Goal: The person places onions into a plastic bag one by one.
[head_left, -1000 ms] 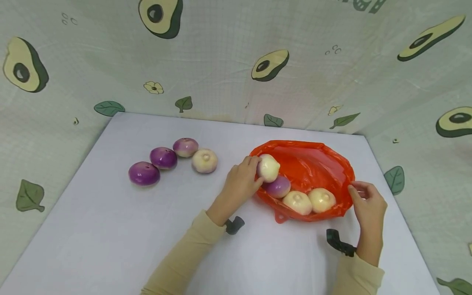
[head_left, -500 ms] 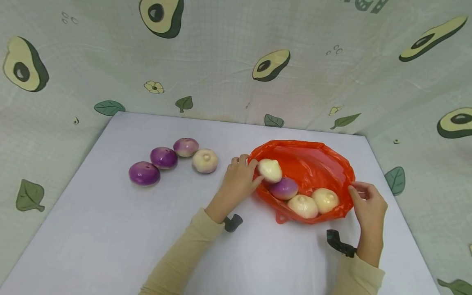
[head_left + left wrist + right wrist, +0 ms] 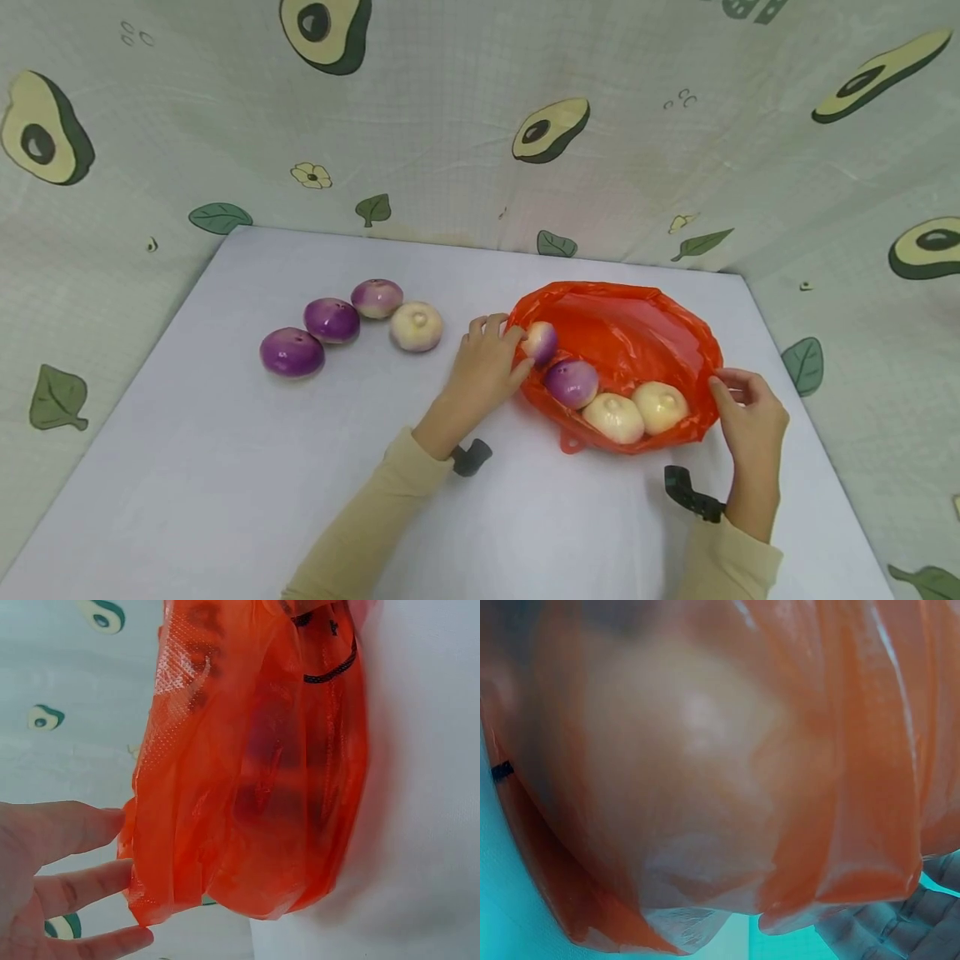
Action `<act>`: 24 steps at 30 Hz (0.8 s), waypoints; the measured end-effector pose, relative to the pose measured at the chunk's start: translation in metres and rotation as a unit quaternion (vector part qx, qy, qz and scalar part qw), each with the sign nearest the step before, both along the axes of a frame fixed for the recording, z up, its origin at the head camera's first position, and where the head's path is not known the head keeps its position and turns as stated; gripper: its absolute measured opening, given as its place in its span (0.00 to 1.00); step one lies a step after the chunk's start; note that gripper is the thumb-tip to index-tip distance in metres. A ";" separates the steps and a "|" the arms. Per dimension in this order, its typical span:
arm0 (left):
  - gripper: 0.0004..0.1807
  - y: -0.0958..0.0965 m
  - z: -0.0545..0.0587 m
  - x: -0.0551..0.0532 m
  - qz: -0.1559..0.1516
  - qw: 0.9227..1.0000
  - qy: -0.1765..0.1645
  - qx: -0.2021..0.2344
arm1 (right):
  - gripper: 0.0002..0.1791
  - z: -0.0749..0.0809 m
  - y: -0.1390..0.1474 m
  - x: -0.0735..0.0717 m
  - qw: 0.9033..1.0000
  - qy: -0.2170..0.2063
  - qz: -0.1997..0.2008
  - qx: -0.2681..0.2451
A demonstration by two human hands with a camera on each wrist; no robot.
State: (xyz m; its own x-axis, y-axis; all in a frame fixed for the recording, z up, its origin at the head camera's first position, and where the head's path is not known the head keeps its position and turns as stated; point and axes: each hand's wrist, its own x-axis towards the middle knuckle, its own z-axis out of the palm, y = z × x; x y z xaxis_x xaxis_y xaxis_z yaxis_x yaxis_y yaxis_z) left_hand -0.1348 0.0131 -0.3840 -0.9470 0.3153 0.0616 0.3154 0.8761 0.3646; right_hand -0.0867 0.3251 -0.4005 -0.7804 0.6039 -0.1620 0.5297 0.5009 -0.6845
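Observation:
An orange-red plastic bag [image 3: 622, 333] lies with its mouth spread wide on the white table, on the right in the head view. Inside are two pale onions [image 3: 613, 418], a purple onion [image 3: 572, 383] and a white-and-purple onion [image 3: 540, 343] against the left wall. My left hand [image 3: 483, 367] is at the bag's left rim beside that last onion, fingers spread; the left wrist view has its fingertips [image 3: 112, 876] touching the plastic. On the opposite side my right hand [image 3: 752, 417] pinches the rim between thumb and fingers. The right wrist view is mostly filled by the bag.
Left of the bag, three purple onions [image 3: 292, 352] and a pale onion [image 3: 416, 327] sit on the white table [image 3: 225, 467]. An avocado-print cloth [image 3: 450, 125] hangs behind the table and along its sides.
My left hand has let go of the white-and-purple onion, which has turned and settled against the bag's left wall. The other onions in the bag shifted slightly. My right hand has stayed put.

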 end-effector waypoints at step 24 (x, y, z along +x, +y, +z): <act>0.21 -0.048 0.008 0.020 0.009 0.993 0.065 0.102 | 0.28 0.000 0.000 0.000 1.000 0.002 -0.002 -0.005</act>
State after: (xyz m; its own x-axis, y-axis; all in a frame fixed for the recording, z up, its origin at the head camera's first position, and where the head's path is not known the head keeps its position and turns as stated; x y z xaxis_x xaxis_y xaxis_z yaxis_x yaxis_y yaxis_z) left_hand -0.1150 -0.0347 -0.3757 -0.9319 0.2675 0.2451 0.3573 0.7945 0.4911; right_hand -0.0870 0.3248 -0.4007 -0.7789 0.6052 -0.1646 0.5287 0.4923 -0.6915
